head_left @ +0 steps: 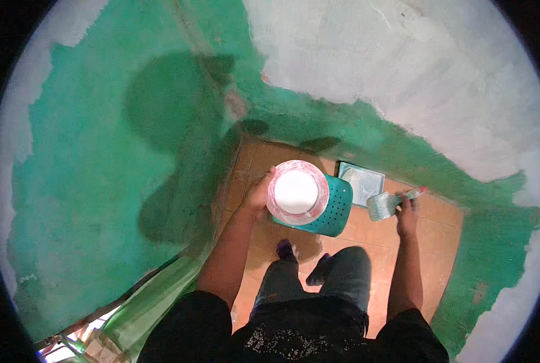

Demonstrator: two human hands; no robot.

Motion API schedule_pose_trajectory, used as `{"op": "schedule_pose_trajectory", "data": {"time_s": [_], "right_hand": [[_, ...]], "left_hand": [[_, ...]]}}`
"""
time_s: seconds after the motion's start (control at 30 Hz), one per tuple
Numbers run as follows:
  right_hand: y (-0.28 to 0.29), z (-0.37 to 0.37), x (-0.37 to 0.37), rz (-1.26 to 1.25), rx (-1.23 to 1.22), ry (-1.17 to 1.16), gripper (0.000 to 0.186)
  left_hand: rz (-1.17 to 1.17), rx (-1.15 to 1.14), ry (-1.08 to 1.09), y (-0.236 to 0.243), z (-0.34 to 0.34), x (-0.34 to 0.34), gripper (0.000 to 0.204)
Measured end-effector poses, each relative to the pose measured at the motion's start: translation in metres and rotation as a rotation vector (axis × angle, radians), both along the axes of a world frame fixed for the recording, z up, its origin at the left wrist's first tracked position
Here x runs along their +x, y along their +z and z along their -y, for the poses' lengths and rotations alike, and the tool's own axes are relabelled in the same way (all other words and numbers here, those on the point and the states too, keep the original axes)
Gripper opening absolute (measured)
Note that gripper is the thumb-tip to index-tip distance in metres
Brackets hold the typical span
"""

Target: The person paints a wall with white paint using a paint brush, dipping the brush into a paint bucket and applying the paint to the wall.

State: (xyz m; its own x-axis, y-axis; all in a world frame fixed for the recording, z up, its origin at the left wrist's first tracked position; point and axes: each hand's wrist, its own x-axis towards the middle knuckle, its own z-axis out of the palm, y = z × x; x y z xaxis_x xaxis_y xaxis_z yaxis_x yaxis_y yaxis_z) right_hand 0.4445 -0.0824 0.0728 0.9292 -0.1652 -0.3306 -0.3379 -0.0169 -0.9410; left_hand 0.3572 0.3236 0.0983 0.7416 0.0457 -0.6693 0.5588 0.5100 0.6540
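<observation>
My left hand [259, 195] is closed on the left rim of a round tub [322, 181] with pinkish, smeared walls. White paint [296, 192] fills its bottom and glares brightly. The tub is above a teal plastic stool [336, 215] with a perforated seat; whether it touches the seat I cannot tell. Off to the right, my right hand [408, 216] grips a wide paintbrush [383, 206]. Its bristles are coated whitish and point left, and its handle ends in a red tip. The brush is just beside a paint tray [375, 179] on the floor, apart from the tub.
Green walls with patches of white paint [403, 66] meet in a corner ahead. Orange tiles [367, 242] cover the floor. At lower left hangs a green curtain [155, 296] beside a bright opening. A dark shadow [167, 103] falls on the left wall.
</observation>
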Motion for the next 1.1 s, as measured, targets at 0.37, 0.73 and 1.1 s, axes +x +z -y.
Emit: {"op": "schedule_pose_trajectory", "data": {"time_s": [0.37,0.73,1.1], "right_hand": [[0.212,-0.038,0.013,0.41,-0.011,0.277,0.029],[0.201,-0.051,-0.008,0.561,-0.013,0.447,0.03],[0.163,-0.064,0.001,0.947,0.168,0.419,0.031]], "left_hand": [[0.241,-0.073,0.02,0.052,0.008,-0.005,0.047],[0.443,-0.12,0.062,0.042,0.021,-0.017,0.048],[0.575,-0.048,-0.031,0.001,0.024,-0.014,0.045]]}}
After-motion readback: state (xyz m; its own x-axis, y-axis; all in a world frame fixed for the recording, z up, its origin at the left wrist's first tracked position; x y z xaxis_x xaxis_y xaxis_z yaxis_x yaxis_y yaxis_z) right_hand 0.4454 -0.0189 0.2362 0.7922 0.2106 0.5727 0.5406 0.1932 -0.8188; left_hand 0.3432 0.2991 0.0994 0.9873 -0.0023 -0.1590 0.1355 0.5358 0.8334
